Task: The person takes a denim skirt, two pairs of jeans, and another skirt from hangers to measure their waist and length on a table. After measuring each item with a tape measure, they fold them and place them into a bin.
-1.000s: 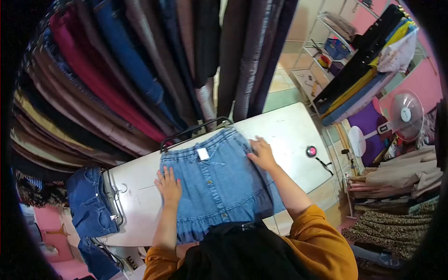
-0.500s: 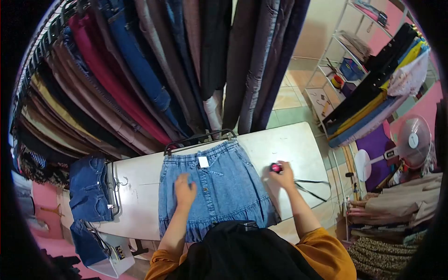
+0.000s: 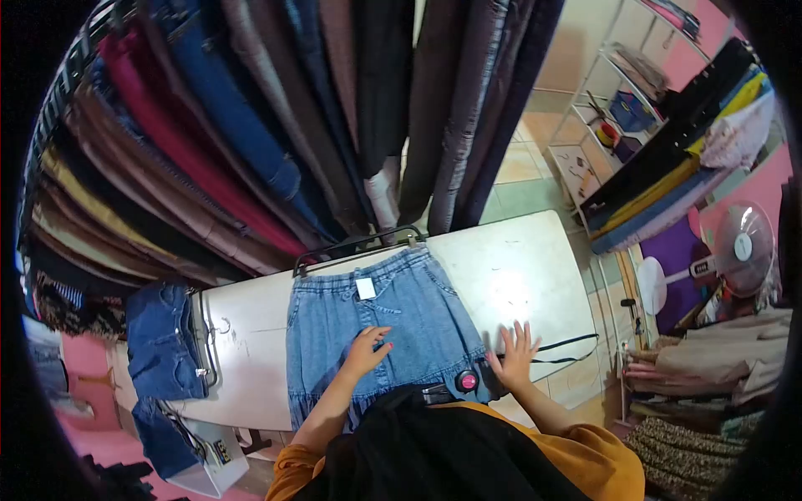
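Observation:
A light blue denim skirt (image 3: 397, 334) lies on the white table, its waistband clipped to a black hanger (image 3: 359, 244). It has a buttoned front, a ruffled hem and a blank white tag (image 3: 365, 289) near the waist. My left hand (image 3: 365, 352) is over the middle of the skirt, fingers apart and slightly bent, holding nothing. A small round pink and black object (image 3: 466, 381) sits at the skirt's lower right. Right of the hem, my right hand (image 3: 516, 357) is spread and empty beside a thin black strap (image 3: 564, 344).
Dark blue jeans (image 3: 159, 342) on a hanger lie at the left end of the white table (image 3: 510, 259). A rack of hanging trousers (image 3: 209, 125) stands along the far side. On the right are a white shelf (image 3: 585, 150), hanging clothes and a fan (image 3: 742, 244).
My right hand has let go of the round pink and black object, which has moved down to the skirt's lower right. My left hand has shifted right and toward the hem.

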Action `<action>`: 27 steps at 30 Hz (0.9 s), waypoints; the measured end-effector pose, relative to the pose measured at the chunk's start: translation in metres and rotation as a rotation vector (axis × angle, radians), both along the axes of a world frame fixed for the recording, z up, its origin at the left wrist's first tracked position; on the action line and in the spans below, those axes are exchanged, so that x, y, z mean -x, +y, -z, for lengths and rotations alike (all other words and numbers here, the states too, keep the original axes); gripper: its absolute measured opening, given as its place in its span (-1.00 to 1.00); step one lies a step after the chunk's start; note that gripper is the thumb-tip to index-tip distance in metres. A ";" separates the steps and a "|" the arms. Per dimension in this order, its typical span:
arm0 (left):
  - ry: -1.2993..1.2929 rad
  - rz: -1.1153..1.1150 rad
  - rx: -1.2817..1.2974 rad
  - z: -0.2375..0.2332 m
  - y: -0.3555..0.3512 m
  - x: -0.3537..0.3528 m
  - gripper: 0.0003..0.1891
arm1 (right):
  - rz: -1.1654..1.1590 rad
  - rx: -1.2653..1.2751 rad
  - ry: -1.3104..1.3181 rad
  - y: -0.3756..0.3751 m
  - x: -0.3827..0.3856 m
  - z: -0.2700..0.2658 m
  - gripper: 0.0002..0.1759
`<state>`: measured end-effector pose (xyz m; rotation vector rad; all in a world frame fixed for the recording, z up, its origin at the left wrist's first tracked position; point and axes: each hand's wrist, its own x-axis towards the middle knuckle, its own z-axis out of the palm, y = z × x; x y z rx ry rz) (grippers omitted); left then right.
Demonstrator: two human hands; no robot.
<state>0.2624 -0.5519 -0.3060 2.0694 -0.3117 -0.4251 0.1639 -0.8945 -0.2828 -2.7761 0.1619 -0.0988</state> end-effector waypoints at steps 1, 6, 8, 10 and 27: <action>0.004 -0.029 0.011 0.000 0.002 -0.001 -0.56 | -0.057 -0.012 0.013 -0.016 0.028 0.011 -0.16; 0.010 0.011 -0.059 0.002 -0.002 -0.009 -0.60 | -0.454 0.048 0.036 -0.006 0.050 0.032 -0.29; 0.033 0.012 -0.060 0.006 -0.003 -0.013 -0.61 | -0.607 0.098 -0.025 0.013 0.021 0.007 -0.33; 0.054 0.015 -0.066 0.009 0.000 -0.014 -0.62 | -0.661 0.088 -0.018 0.025 -0.003 0.004 -0.33; 0.310 -0.299 0.533 0.013 0.006 -0.016 -0.67 | -0.544 -0.760 0.330 0.144 -0.146 0.008 -0.25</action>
